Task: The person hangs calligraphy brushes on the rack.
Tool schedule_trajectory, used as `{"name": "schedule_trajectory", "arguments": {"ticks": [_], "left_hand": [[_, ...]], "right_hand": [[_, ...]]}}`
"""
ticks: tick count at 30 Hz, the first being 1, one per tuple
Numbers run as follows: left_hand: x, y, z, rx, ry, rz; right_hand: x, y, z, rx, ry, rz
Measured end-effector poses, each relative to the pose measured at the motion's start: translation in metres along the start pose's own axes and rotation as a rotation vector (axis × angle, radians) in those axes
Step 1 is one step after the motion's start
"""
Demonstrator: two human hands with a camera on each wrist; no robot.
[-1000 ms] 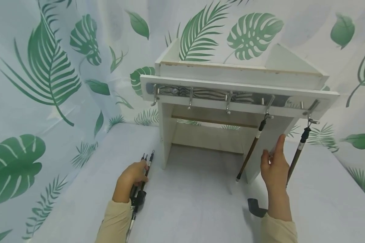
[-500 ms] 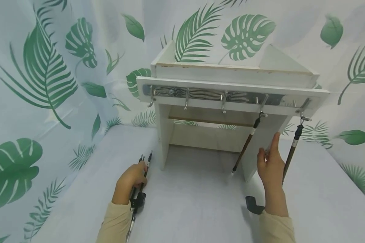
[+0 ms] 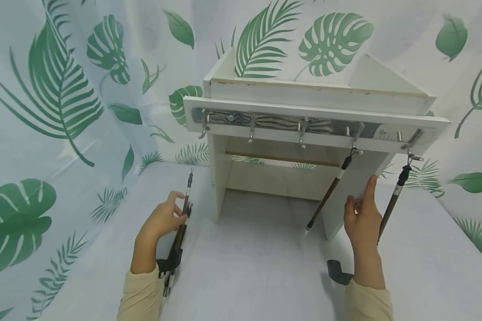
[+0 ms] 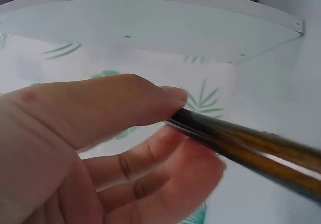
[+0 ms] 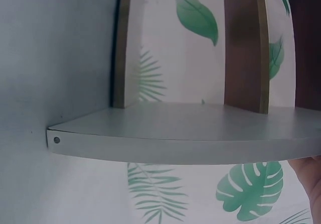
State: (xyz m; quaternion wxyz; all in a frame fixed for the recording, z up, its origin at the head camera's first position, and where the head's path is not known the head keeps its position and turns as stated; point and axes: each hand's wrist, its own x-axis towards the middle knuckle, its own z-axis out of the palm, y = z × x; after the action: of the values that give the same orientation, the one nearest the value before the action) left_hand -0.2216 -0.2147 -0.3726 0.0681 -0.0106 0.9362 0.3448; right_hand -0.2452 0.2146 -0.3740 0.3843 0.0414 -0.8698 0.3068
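Note:
My left hand [image 3: 160, 218] pinches the brown shaft of a calligraphy brush [image 3: 187, 196] between thumb and fingers, its loop end pointing up and away. In the left wrist view, the shaft [image 4: 251, 141] runs off to the right. Under and beside it lie other brushes [image 3: 184, 229], partly hidden by the hand. My right hand [image 3: 363, 223] holds the front edge of the right side panel of a white rack [image 3: 317, 96], index finger straight up. The right wrist view shows this panel [image 5: 180, 151] with a bit of the hand [image 5: 310, 176] at its far right.
A row of metal hooks [image 3: 303, 133] runs along the rack's front board. One brush [image 3: 327, 196] hangs from the fourth hook, and another [image 3: 395, 196] from the rightmost. Leaf-printed cloth [image 3: 136, 67] stands behind and left. Black wrist mounts [image 3: 339, 273] sit by both wrists.
My left hand has shifted left and lifted one brush off the pile, so its loop end now stands higher than the others. The right hand stays at the rack's panel.

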Motion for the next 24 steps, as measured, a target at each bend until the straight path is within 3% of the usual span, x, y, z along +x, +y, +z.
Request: {"name": "schedule_trajectory", "arguments": {"ticks": [10,19,24], "left_hand": [[-0.0041,0.0009,-0.0074,-0.061,0.065,0.136],[-0.0036,-0.0017,-0.0093,-0.163,0.174,0.345],[-0.0055,-0.0001,-0.0109,-0.215,0.213,0.385]], "right_hand": [[0.0000,0.0008,0.0006,0.003,-0.005,0.020],[0.0007,0.0017,0.0019,0.002,0.025,0.000],[-0.0004,0.0004,0.0018,0.010,0.026,-0.017]]}}
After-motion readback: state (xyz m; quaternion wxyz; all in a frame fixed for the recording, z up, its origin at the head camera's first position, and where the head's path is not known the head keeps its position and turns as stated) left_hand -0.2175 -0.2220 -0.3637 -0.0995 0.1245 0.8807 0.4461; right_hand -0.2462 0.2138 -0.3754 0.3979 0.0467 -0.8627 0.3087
